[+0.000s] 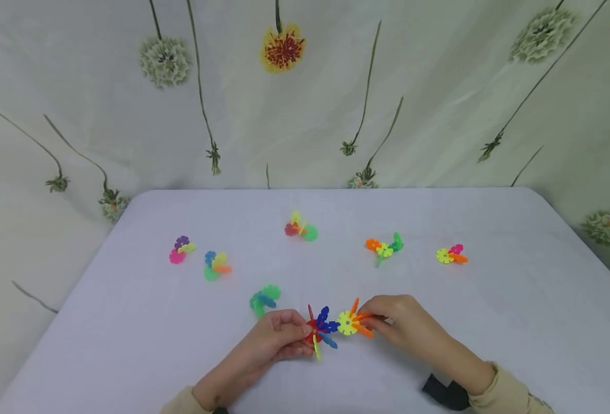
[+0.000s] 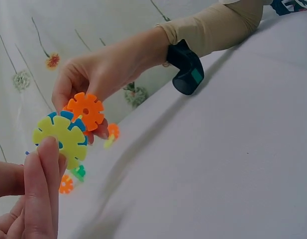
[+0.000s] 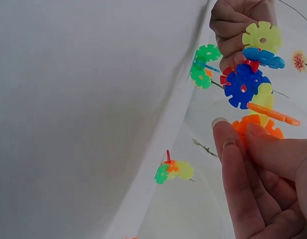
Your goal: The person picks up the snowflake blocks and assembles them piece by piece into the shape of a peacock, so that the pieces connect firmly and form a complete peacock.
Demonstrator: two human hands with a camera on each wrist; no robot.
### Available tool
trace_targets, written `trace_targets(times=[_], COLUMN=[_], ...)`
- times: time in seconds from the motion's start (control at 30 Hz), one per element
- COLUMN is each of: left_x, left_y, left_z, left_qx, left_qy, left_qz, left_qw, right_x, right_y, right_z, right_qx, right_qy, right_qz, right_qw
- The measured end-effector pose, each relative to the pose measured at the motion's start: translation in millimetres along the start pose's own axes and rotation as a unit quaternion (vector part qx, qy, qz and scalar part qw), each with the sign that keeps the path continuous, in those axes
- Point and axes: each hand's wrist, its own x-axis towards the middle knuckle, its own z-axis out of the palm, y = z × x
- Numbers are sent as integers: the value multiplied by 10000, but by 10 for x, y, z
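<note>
My left hand [image 1: 284,336] pinches a cluster of notched plastic discs, with a red disc [image 1: 313,332], dark blue discs [image 1: 323,322], a light blue disc [image 3: 262,58] and a yellow disc [image 2: 59,134]. To its right, my right hand [image 1: 400,322] pinches an orange disc [image 3: 250,127] of a second cluster. That one has a yellow disc [image 1: 348,323] at its centre and further orange discs around it. The yellow disc meets a dark blue one between the hands; whether their notches are locked together I cannot tell. Both clusters are held above the white tabletop.
On the white table [image 1: 129,345], a green and blue disc cluster [image 1: 265,299] lies just beyond my left hand. Other small clusters stand farther back, including a purple and pink one [image 1: 180,250] and an orange, yellow and green one [image 1: 384,248]. A flower-print cloth [image 1: 305,115] hangs behind.
</note>
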Motion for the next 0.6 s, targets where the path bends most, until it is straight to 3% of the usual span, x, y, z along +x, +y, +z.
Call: trace_targets(times=[0.33, 0.6], left_x=[16, 28], left_y=[-9, -51], left_z=[6, 14], left_qx=[361, 361], left_qy=[227, 320], left_qz=[106, 311], left_qw=[9990, 9983], right_x=[8, -1], right_y=[-83, -129], right_z=[84, 142], right_qx=[-865, -628], right_qy=[40, 553], right_qz=[39, 41], right_qw=[9962, 9965])
